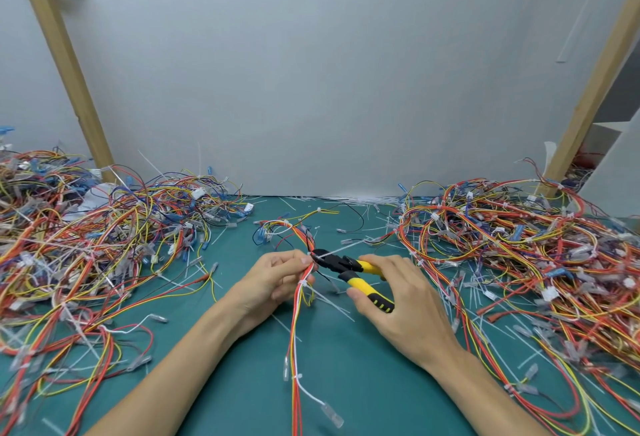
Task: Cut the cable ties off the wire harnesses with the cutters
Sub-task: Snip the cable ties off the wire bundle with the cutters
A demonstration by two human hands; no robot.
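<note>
A wire harness [297, 318] of red, yellow and white wires runs from the table's middle down to the near edge. My left hand [277, 280] grips it near its upper part. My right hand [398, 300] holds yellow-handled cutters [349, 267]. Their black jaws sit at a white cable tie [337, 250] on the harness, right beside my left fingertips. The tie's tail sticks out up and to the right. A second white tie [302, 284] wraps the bundle just below, and a third [297, 376] lower down.
A big tangle of harnesses [86, 255] covers the left of the green mat [249, 359], and another pile [519, 252] fills the right. Cut white tie pieces [332, 304] lie scattered on the mat. A grey wall and two wooden posts [65, 65] stand behind.
</note>
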